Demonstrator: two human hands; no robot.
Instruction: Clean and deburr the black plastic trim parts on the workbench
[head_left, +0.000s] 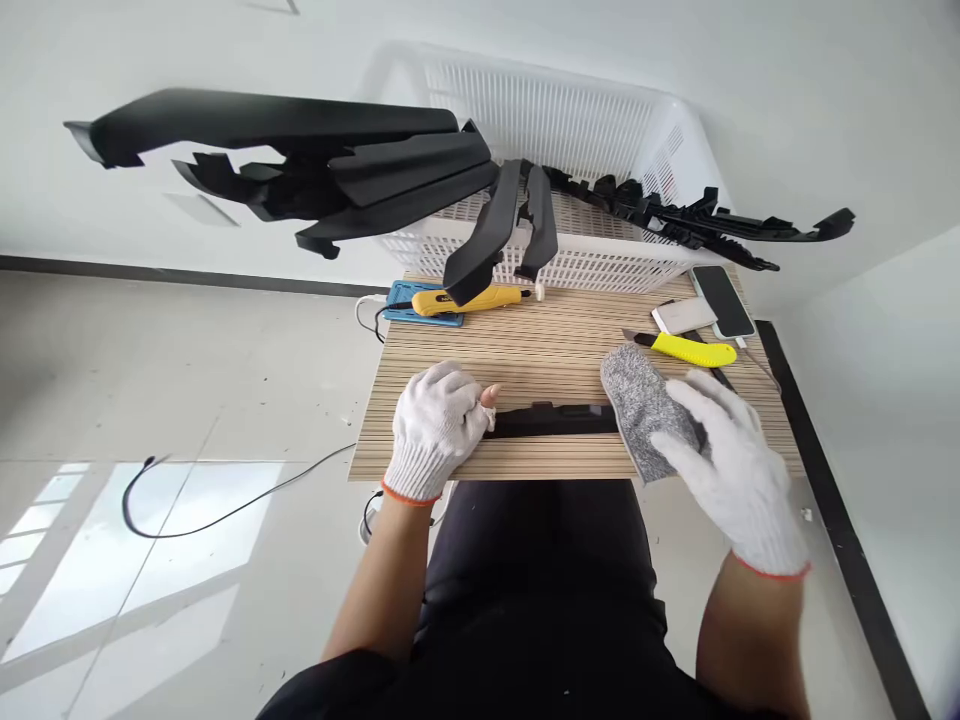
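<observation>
A narrow black plastic strip [555,420] lies across the near part of a small striped wooden table [555,350]. My left hand [435,430], in a white knit glove with the fingertips cut off, is closed on the strip's left end. My right hand [731,460], also in a white glove, rests with fingers spread on a grey pad or glove [637,405] that covers the strip's right end. A yellow utility knife [686,349] lies just beyond the right hand.
A white slatted basket [570,130] at the table's far edge holds several long black plastic trim parts [315,160] that stick out both sides. A yellow tool [469,299] lies on a blue pad [401,305]. A phone [721,300] lies far right. A black cable [225,510] trails on the floor.
</observation>
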